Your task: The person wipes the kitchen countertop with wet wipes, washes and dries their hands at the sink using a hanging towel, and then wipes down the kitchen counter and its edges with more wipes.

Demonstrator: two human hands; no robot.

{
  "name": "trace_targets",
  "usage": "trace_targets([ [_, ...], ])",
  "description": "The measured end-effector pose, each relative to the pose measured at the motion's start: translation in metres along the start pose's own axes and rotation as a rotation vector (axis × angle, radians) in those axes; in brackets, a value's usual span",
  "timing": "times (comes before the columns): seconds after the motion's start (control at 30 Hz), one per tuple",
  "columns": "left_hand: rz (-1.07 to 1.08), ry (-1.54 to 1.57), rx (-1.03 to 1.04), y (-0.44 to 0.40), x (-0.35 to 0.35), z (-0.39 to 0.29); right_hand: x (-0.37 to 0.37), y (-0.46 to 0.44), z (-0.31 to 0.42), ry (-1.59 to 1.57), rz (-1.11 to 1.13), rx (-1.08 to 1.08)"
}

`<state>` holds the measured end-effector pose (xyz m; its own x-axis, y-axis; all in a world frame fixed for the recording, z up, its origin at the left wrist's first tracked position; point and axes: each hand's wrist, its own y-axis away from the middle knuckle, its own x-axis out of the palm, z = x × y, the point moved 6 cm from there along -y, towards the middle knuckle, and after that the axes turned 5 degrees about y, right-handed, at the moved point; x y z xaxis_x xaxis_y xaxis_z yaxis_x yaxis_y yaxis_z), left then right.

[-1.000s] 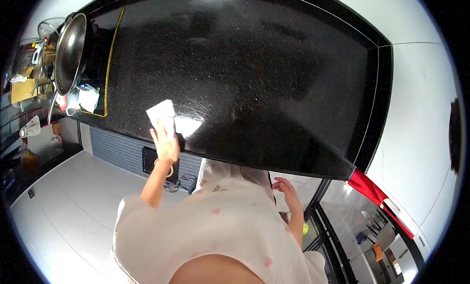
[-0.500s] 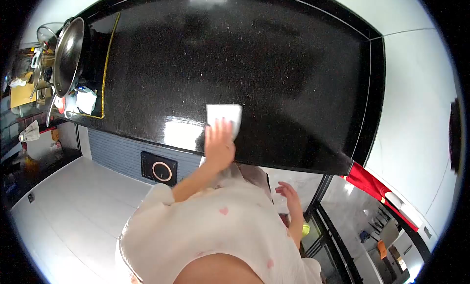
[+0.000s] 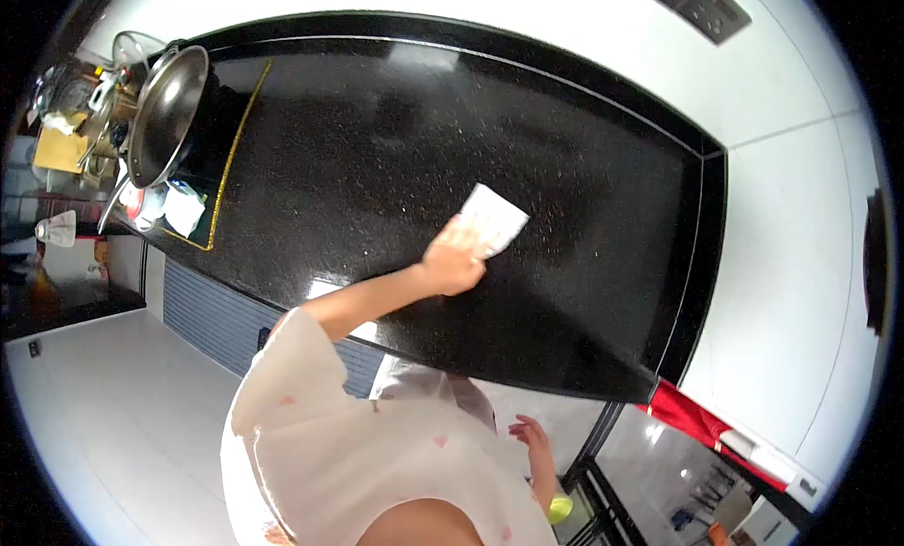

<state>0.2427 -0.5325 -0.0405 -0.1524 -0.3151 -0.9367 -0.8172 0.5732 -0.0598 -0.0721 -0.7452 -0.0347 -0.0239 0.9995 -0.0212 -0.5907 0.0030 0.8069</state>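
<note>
My left hand [image 3: 454, 262] holds a white cloth [image 3: 498, 217] against the glossy black countertop [image 3: 358, 169], near the middle of its front half. The fingers are on the cloth's near left part and are slightly blurred; the far right part of the cloth lies flat beyond them. Beside my body, below the counter's front edge, my right hand [image 3: 531, 432] hangs with its fingers apart and nothing in it.
At the left stand a large pan [image 3: 169, 118], a glass lid [image 3: 132, 52] and a white packet [image 3: 185, 208], beside a yellow-edged strip [image 3: 235, 151]. Red cloth [image 3: 692, 419] hangs by the right front corner. A socket panel [image 3: 702, 8] is on the back wall.
My left hand has moved the white cloth rightward and farther from my body across the countertop. The view has tilted and shifted, bringing the wall sockets in. My right hand still hangs low.
</note>
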Motion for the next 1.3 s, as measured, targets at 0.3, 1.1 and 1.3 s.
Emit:
trace_targets([
  [0.3, -0.122, -0.214, -0.931, -0.026, -0.101, 0.363, 0.036, -0.014, 0.022, 0.095, -0.015, 0.090],
  [1.1, 0.214, 0.027, 0.227, -0.004, -0.066, 0.153, 0.167, -0.011, 0.048, -0.064, -0.025, 0.097],
  [1.3, -0.093, -0.165, -0.508, 0.011, -0.117, 0.381, 0.175, -0.030, 0.065, -0.035, 0.028, 0.088],
])
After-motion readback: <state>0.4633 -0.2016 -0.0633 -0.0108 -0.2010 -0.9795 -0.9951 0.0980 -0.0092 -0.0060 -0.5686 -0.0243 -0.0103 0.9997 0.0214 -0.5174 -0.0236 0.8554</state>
